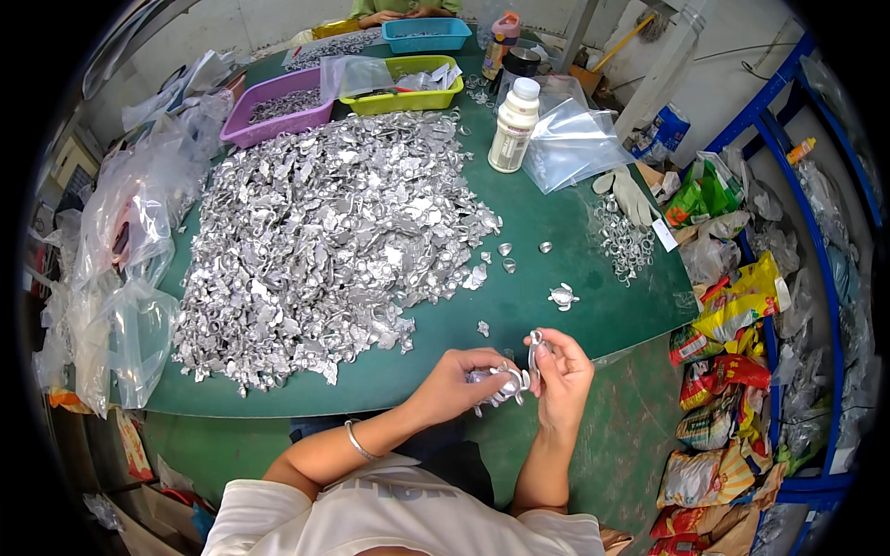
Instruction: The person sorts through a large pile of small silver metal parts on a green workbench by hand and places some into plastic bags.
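- The silver casting (pixel 502 384) lies in the grasp of my left hand (pixel 456 374), thumb and fingers around it, by the near edge of the tabletop (pixel 436 338).
- My right hand (pixel 564 372) pinches a slim silver piece (pixel 535 350), just right of the casting; whether they touch, I cannot tell.
- Beyond, a turtle-shaped piece (pixel 563 296) lies loose.
- A silver heap (pixel 334 222) spreads toward the left edge.

Co-worker (pixel 405 8) cut off by top edge; silver piece (pixel 505 387) partly hidden by left grip (pixel 464 373).
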`<state>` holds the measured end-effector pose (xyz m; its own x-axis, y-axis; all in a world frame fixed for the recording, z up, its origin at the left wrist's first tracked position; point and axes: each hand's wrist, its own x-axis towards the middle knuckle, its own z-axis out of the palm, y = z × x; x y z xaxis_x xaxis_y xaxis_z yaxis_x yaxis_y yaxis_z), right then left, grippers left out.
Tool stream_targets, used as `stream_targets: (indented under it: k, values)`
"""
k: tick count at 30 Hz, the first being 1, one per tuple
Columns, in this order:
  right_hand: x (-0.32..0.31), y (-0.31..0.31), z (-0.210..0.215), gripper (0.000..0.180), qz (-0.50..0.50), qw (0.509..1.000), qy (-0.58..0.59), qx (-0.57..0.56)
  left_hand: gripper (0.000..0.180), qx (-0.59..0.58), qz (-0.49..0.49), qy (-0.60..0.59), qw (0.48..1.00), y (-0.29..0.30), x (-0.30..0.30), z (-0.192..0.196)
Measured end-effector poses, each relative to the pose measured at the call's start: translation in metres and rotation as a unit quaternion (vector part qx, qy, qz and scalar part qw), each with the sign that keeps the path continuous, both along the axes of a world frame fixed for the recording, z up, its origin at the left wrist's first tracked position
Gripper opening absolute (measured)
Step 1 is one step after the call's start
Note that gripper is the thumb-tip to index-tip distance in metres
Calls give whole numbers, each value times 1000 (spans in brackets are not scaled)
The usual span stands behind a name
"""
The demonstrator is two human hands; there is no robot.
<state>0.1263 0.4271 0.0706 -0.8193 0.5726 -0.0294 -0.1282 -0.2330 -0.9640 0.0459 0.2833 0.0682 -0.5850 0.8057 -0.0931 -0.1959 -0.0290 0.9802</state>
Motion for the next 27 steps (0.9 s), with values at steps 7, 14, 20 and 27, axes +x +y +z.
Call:
stream_targets:
  k: [7, 14, 20, 27]
  values:
    - [-9, -18, -2, 18, -116, 917, 60, 378, 28, 84, -3, -341, 936, 6, 1, -24]
    - [-9, -12, -5, 18, 79, 825, 101, 551, 35, 122, 17, -500, 857, 9, -6, -31]
    - [-17, 16, -8, 12, -65, 907, 20, 415, 32, 127, 16, -499, 857, 1, -9, -53]
    - [-52, 74, -78, 41, -222, 718, -271, 601, 45, 142, 33, -458, 877, 0, -6, -44]
